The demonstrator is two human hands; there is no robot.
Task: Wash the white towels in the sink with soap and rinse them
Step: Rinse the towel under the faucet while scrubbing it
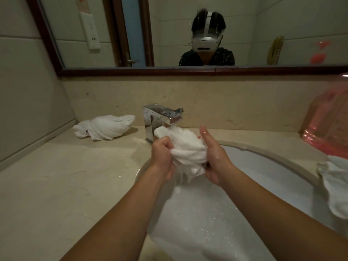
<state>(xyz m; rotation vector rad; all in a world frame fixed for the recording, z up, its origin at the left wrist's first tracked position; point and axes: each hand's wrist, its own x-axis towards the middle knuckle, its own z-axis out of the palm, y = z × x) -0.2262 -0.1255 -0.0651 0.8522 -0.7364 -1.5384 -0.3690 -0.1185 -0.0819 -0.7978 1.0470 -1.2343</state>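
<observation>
We see a white towel (188,147) bunched into a wet, lumpy wad, held up over the sink (273,162) just under the spout of the tap (162,117), which stands at 12 o'clock from the bowl. Its terry surface looks soaked and glistening, with folds squeezed tight in the middle and a limp tail hanging below, from which water runs down into the bowl. The left hand (162,155) grips the wad from 9 o'clock, fingers curled hard around a fistful of cloth. The right hand (214,159) presses against it from 3 o'clock, palm on the cloth and fingers fairly straight, pointing up. The bowl below holds pale, bubbly water. A second towel (105,127), twisted and crumpled, lies on the counter (56,185) at about 10 o'clock from the sink, well apart from the hands. A third towel (337,187) drapes over the sink's rim at 3 o'clock, beneath a pink bag (331,125). Above the counter hangs a mirror (169,31), which shows a person wearing a headset.
</observation>
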